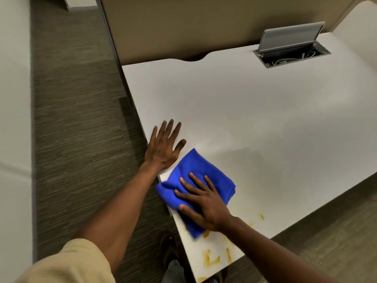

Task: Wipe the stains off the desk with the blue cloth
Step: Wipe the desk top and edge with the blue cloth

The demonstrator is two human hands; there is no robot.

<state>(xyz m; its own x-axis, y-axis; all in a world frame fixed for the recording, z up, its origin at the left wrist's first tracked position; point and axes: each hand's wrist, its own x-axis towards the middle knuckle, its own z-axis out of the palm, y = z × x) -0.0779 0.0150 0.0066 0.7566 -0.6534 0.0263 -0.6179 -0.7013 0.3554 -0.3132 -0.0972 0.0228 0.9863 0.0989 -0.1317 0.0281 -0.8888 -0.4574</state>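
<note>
We press our right hand (pixel 204 203), fingers spread and straight, flat onto the folded, fuzzy blue cloth (pixel 195 186) at the near left edge of the smooth white desk (pixel 255 111). Our left hand (pixel 163 148) rests flat beside the cloth, holding nothing. Streaky yellow-orange stains (pixel 213 260) lie just nearer than the cloth.

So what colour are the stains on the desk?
Yellow-orange, smeared on the white desk near its front edge; the stains show best in the head view.

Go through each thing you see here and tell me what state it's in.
blue cloth: bunched, flat on desk under right hand
desk: yellow stains near front edge
cable box lid: raised open
left hand: flat on desk
right hand: pressing cloth
</note>
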